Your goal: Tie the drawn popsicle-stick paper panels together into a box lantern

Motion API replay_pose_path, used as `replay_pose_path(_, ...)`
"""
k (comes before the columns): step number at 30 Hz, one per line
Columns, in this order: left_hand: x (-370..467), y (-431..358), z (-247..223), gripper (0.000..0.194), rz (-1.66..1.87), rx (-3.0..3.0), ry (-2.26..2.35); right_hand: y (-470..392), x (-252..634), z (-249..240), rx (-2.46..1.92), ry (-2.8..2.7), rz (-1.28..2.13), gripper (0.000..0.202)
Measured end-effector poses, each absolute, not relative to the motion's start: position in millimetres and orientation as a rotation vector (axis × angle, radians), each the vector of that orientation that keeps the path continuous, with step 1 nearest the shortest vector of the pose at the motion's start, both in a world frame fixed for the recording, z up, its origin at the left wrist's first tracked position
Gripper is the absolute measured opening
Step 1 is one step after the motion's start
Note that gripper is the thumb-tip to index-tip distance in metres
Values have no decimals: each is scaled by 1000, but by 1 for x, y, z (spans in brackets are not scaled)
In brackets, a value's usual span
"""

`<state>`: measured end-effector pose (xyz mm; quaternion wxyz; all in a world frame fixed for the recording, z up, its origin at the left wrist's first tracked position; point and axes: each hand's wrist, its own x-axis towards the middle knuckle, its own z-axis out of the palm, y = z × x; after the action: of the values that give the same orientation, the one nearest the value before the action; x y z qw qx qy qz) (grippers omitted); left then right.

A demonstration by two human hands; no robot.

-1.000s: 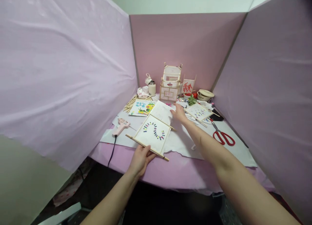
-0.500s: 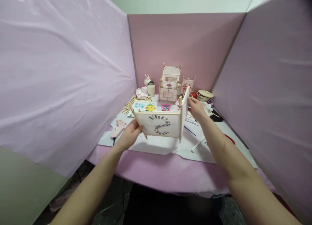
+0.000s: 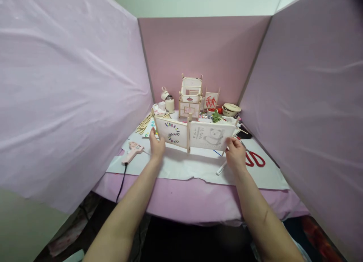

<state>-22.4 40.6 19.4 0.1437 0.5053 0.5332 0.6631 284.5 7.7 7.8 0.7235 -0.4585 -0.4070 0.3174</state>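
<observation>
Between my hands is a small folding screen (image 3: 175, 143) of two white panels in thin wooden stick frames, joined at a middle post. Its left panel carries a C-shaped pattern of coloured dashes; the right one has a pencil-like panda drawing (image 3: 213, 136) with written characters. My left hand (image 3: 157, 144) is closed on the screen's left edge, thumb at the front. The lower right corner is pinched by my right hand (image 3: 235, 150). The screen is held upright above the table, its panels spread at a wide angle.
A pink glue gun (image 3: 133, 152) with a black cord lies left. Red-handled scissors (image 3: 255, 159) and a white pen (image 3: 221, 168) lie right. Behind stand a stick-framed model (image 3: 190, 97), a cream flask (image 3: 169, 104), a red-character panel (image 3: 211, 100), wooden sticks (image 3: 144, 125) and a lidded bowl (image 3: 231, 110).
The right panel has swung outward, so its panda drawing now faces me. My right hand has come down and nearer. The view has shifted slightly, and the scissors show more fully.
</observation>
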Motion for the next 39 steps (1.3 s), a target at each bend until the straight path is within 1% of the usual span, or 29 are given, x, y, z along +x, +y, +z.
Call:
replay_pose_path(3, 10, 12, 17, 59, 2074, 1650, 1648, 2, 275, 6, -961, -812, 790, 32)
replay_pose_path(6, 38, -3, 19, 55, 2049, 1936, 1594, 0, 266, 7, -897, -794, 838, 31)
replay_pose_path(12, 42, 6, 30, 32, 1898, 1937, 1766, -5, 257, 4, -909, -833, 825, 29)
replay_pose_path(15, 38, 2, 34, 13, 1780, 1912, 1698, -6, 256, 4, -936, -864, 815, 29)
replay_pose_path(17, 36, -9, 36, 8, 1739, 1886, 1651, -4, 256, 7, -964, -836, 770, 31)
replay_pose_path(22, 17, -49, 35, 9, 1817, 1964, 1574, 6, 260, 24, -988, -790, 661, 31)
replay_pose_path(27, -6, -73, 21, 9, 1890, 1985, 1499, 13, 252, 39, -991, -766, 544, 28)
replay_pose_path(32, 0, -75, 11, 10, 1824, 2112, 1362, -1, 219, 28, -1014, -895, 509, 27)
replay_pose_path(39, 9, -78, 7, 8, 1708, 2251, 1203, -11, 189, 15, -1058, -1080, 547, 18)
